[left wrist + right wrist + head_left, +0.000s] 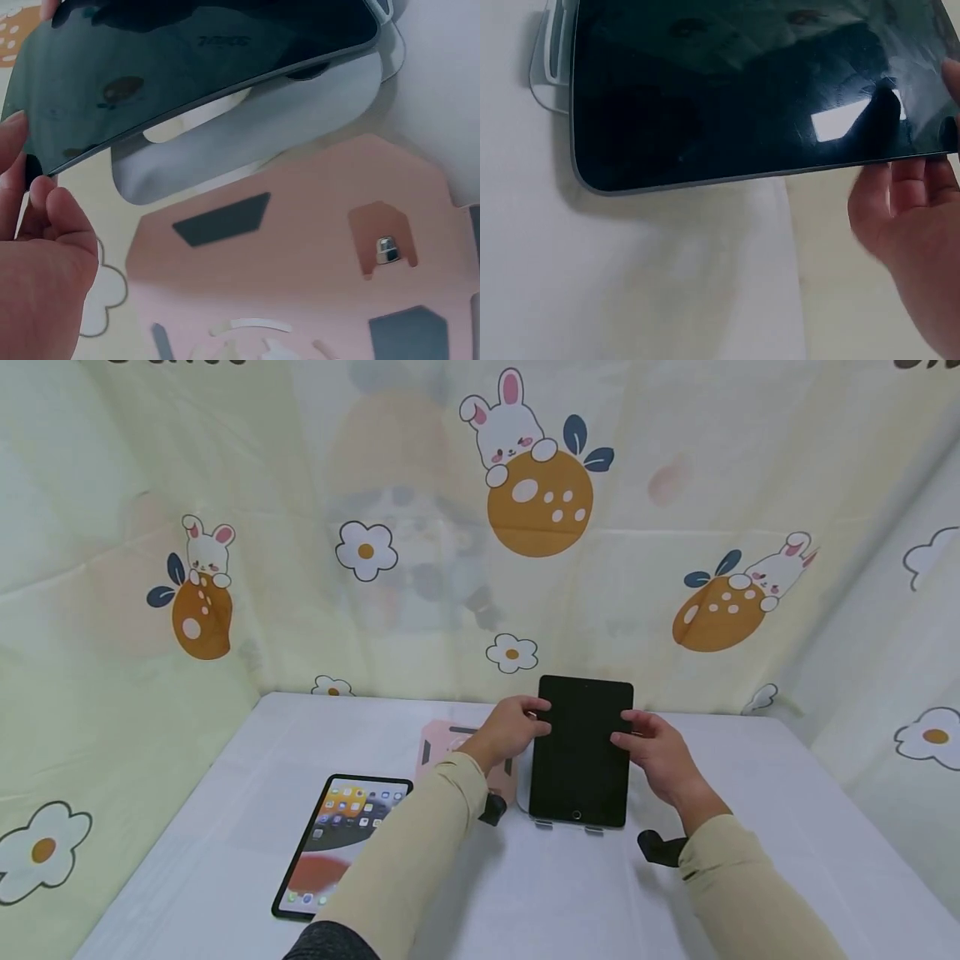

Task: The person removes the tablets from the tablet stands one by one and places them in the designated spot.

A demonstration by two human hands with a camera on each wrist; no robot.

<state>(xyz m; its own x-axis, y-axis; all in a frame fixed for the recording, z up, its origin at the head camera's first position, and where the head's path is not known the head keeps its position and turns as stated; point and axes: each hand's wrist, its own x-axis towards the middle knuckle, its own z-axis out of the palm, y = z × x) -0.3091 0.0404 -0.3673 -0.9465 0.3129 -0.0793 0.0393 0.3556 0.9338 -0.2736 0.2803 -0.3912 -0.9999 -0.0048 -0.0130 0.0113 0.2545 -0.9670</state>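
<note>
Hands (517, 727) (656, 756) pinch the dark tablet (581, 747) by its edges, fingers clamped at nine and three o'clock. Best seat its bottom squarely on the stand's lip (570, 827), I judge.

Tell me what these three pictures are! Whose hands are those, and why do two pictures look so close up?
No machine here: a person wears three small cameras. One sits on the head and looks down at a white table. The other two sit on the wrists, so they see everything from very near.

The left hand and the right hand each hold one side of a dark tablet. Its screen is off, and it leans on a white stand. The left wrist picture shows that tablet from underneath, the right wrist picture shows its shiny glass.

Beside it lies a pink stand, flat on the table. Nearer the person lies a second tablet, switched on, with little colourful icons.
</note>
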